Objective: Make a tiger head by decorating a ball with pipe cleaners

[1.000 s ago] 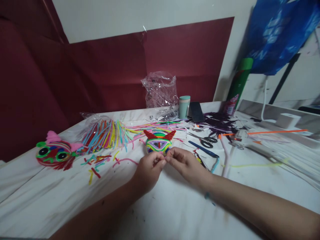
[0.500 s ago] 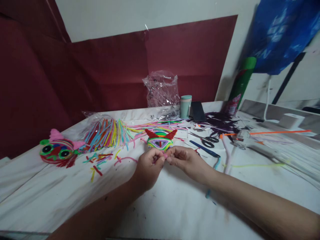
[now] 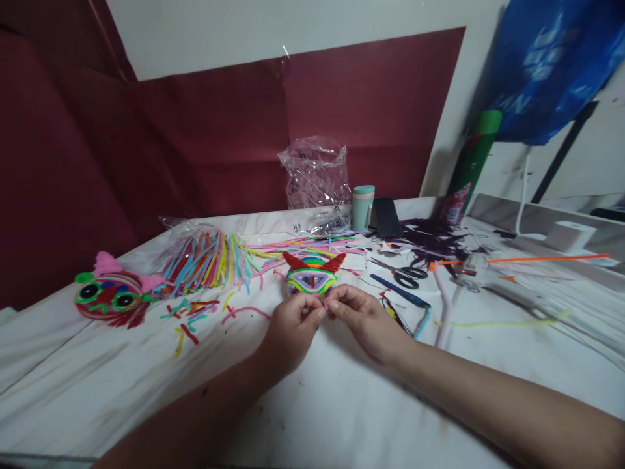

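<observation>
My left hand [image 3: 297,329] and my right hand [image 3: 364,319] meet fingertip to fingertip over the front middle of the table. Both pinch a small pink piece [image 3: 327,303], probably pipe cleaner, mostly covered by the fingers. Just behind them sits a colourful mask-like pipe-cleaner craft [image 3: 312,277] with two red horns; its lower part is hidden by my hands. To the left lies a pink and red animal-face craft [image 3: 113,296] with large black eyes. Short cut pipe-cleaner bits [image 3: 189,333] are scattered between that face and my left hand.
A bundle of coloured pipe cleaners [image 3: 209,260] lies at the back left. Right of the horned craft are black scissors [image 3: 407,277], a dark blue tool [image 3: 399,290] and a glue gun [image 3: 508,286]. A teal cup [image 3: 362,208] and a phone [image 3: 387,218] stand behind.
My right hand has shifted slightly, its fingers bending in closer to the left fingertips. Less of the pink piece shows between them. The crafts on the table stay in place.
</observation>
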`<state>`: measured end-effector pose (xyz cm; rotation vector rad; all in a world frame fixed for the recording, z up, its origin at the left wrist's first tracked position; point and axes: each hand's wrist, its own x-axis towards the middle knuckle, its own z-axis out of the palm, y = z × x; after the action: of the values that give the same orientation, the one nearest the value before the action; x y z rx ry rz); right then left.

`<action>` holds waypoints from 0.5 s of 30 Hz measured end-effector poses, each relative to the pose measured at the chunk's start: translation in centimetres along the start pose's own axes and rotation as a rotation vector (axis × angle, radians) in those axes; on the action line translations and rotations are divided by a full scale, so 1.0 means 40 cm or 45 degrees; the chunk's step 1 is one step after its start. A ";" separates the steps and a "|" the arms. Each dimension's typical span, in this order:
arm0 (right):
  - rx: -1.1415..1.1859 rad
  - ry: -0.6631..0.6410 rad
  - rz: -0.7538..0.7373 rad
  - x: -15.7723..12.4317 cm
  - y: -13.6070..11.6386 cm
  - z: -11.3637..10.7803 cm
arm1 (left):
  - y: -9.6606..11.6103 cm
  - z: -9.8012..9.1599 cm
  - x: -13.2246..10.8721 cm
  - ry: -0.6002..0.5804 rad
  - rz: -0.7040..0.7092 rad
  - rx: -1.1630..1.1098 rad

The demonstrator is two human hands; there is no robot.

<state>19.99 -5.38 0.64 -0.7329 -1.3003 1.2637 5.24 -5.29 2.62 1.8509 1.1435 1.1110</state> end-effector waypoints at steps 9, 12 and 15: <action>-1.035 -0.236 -0.490 -0.002 -0.051 -0.020 | -0.012 -0.010 0.000 0.014 0.418 0.393; -1.234 -0.315 -0.604 -0.002 -0.059 -0.026 | -0.019 -0.009 -0.001 -0.033 0.551 0.500; -1.305 -0.389 -0.601 -0.001 -0.062 -0.032 | -0.020 -0.008 -0.002 -0.092 0.628 0.552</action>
<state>21.85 -5.66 2.69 -0.8513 -2.2446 0.2591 4.64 -5.04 2.03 2.5893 0.9616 1.0984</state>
